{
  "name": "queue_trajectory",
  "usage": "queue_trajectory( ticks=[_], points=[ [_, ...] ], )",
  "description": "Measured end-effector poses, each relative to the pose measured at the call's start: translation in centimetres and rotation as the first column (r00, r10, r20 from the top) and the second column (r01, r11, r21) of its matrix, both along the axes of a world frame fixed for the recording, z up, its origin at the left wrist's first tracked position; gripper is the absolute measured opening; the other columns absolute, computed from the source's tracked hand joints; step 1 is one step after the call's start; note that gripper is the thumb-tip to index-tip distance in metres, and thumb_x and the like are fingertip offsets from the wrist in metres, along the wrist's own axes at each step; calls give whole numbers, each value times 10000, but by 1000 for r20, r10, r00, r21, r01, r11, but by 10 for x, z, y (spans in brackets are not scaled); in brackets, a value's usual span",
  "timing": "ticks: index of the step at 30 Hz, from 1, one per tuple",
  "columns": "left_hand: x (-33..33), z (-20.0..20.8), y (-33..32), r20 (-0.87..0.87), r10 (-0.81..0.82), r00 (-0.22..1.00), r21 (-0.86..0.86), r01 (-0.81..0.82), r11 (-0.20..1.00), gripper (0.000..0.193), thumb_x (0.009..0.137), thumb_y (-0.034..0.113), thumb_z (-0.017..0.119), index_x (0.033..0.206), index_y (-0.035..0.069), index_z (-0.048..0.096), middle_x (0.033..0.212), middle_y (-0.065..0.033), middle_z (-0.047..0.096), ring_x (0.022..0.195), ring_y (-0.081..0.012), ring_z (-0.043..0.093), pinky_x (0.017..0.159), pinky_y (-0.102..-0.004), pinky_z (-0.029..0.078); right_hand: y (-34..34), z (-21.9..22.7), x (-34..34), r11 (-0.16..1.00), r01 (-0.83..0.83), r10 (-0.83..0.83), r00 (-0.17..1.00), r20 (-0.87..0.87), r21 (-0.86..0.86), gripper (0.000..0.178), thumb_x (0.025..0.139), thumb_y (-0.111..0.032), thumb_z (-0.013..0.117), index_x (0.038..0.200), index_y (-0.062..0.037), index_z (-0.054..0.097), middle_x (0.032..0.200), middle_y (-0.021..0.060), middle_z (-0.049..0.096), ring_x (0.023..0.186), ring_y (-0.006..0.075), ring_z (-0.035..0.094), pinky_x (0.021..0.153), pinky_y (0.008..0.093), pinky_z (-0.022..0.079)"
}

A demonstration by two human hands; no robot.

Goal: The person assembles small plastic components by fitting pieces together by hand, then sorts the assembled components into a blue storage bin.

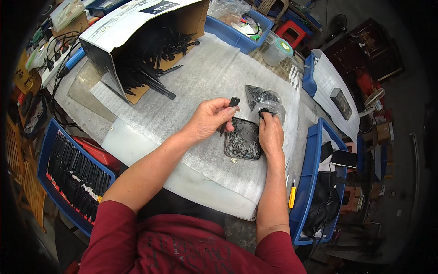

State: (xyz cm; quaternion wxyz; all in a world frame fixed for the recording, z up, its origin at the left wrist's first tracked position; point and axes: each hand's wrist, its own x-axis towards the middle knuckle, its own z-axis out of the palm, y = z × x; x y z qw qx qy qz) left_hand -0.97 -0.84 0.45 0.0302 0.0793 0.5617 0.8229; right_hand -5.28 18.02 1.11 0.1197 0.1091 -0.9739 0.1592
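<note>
My left hand [211,119] is closed around a slim black rod [234,101], whose flat end with a small hole sticks up past the thumb. My right hand [272,132] reaches to the mouth of a clear plastic bag [260,95] filled with small black parts. Its fingertips are bent together at the bag's opening; what they pinch is hidden. Between the hands lies a dark tray [242,142] of loose silvery screws or pins. A small pale ring [234,160] rests just below the tray.
A white carton [150,23] lies on its side at the back left, black rods [150,75] spilling out. Blue bins stand around: one with rows of black packs [75,173] at left, one with black items [321,196] at right. A yellow-handled screwdriver [292,196] lies near the right bin.
</note>
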Motion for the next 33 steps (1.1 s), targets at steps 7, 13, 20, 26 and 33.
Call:
queue_trajectory(
  ticks=[7,13,20,26,33],
  points=[
    [2,2,3,33,-38,999,-22,38,999,203,856,216,498,933,37,552,616,4,551,554,-61,537,475,-179,393,7,-10,-5,998,-47,42,994,-105,-41,142,796,-128,500,908,-54,548,858,150,540,773,321,549,656,395,441],
    [3,4,3,41,-61,997,-20,62,998,199,856,221,499,927,44,555,607,16,536,540,-52,531,466,-177,384,7,-14,-6,987,-61,30,980,-197,-150,117,793,-106,504,880,-38,542,834,154,551,762,321,547,648,385,435],
    [3,3,1,2,-72,997,-25,72,997,194,853,216,505,929,45,556,605,24,526,534,-47,520,470,-175,381,7,-13,-4,873,-67,-29,982,-188,-482,121,808,-86,485,860,13,529,762,149,583,674,244,573,603,320,442],
    [0,1,2,14,-77,997,-36,77,996,189,848,202,513,930,38,561,623,28,521,531,-41,506,471,-175,388,15,-6,0,822,-221,211,974,-79,-525,116,798,-93,506,820,14,544,671,120,572,606,176,552,565,289,428],
    [-1,-2,1,1,-57,998,-25,57,998,183,843,195,521,931,43,572,650,23,539,557,-40,504,491,-181,403,10,10,11,913,-292,322,944,66,-284,115,711,-91,538,751,17,526,671,166,559,616,296,554,566,346,425]
  ],
)
